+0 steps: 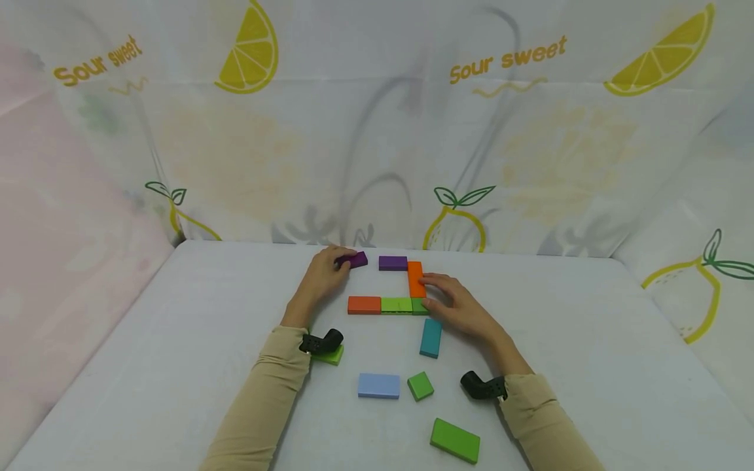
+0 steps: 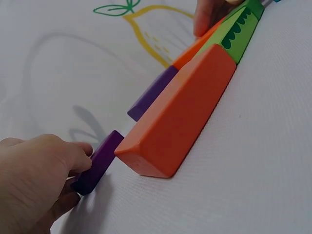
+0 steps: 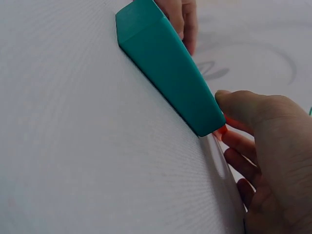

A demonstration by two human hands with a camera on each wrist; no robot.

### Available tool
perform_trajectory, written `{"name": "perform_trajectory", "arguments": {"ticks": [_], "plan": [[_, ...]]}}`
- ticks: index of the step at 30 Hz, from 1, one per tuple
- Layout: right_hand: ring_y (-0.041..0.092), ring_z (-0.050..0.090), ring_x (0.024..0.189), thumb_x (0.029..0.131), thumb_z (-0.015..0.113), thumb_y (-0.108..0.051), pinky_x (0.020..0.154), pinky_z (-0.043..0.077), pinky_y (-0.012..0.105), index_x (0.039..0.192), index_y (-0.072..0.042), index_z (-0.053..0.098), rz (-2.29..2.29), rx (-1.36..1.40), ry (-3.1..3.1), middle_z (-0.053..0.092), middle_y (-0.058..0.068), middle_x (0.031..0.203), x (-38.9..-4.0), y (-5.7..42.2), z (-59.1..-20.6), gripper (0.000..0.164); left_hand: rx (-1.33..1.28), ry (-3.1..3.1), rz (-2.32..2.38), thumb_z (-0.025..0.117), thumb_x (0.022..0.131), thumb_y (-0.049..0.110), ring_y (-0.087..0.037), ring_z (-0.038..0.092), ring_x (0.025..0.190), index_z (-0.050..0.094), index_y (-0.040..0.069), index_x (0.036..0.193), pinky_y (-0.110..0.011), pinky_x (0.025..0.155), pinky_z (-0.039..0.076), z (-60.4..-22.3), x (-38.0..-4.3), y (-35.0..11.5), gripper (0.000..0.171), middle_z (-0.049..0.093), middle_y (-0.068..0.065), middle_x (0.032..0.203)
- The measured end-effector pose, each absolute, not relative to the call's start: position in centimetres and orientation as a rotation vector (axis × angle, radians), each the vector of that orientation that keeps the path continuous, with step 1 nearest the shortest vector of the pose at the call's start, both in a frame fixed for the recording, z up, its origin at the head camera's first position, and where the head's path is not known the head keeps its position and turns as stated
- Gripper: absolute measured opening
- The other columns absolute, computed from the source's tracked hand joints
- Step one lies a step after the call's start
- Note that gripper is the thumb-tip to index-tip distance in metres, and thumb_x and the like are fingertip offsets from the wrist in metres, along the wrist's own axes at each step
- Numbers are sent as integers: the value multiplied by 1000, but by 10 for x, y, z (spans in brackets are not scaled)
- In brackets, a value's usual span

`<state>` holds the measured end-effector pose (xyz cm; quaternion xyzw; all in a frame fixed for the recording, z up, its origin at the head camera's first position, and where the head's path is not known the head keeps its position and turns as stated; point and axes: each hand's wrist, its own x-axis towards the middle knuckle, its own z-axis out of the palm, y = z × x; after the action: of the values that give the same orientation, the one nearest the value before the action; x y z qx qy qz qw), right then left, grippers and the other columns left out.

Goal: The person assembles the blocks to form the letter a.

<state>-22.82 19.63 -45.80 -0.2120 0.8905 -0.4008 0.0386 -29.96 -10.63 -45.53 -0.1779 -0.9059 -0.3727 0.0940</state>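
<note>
My left hand point(image 1: 323, 273) pinches a dark purple block point(image 1: 358, 260) near the table's back edge, thumb in front and fingers behind. Just right of it lies a second purple block point(image 1: 393, 263), apart from the first. An upright-running orange block point(image 1: 415, 280) meets that block's right end. Below, a row holds a red-orange block point(image 1: 364, 305), a light green block point(image 1: 396, 305) and a darker green block point(image 1: 419, 306). At this corner is my right hand point(image 1: 462, 312), its loosely bent fingers by the orange block's right side and its thumb by the green block.
A teal block point(image 1: 430, 338) lies just below the row's right end. Nearer the front are a light blue block point(image 1: 379, 386), a small green block point(image 1: 421, 386) and a long green block point(image 1: 455, 441). Another green block point(image 1: 331, 356) is partly hidden beneath the left wrist. A printed cloth point(image 1: 377, 144) hangs behind the table.
</note>
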Motion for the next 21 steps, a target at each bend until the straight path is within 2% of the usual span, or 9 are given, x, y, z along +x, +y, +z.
{"name": "perform_trajectory", "arguments": {"ticks": [9,21], "plan": [[29,31,139,95,56,-26,113,24,55,136,-16,50,-1222,-688,2739,40,6,148,-228,196,-457,42,-582,-2680,-1158,56,89,8,-30,57,117,68,7,115,-43,104,41,-457,-301,-108,28,64,-14,120],[28,30,140,94,57,-29,113,23,55,136,-17,50,-1233,-672,2727,39,5,148,-228,196,-457,44,-604,-2733,-1230,58,91,10,-27,56,118,67,10,116,-41,106,40,-455,-298,-107,27,63,-12,122]]}}
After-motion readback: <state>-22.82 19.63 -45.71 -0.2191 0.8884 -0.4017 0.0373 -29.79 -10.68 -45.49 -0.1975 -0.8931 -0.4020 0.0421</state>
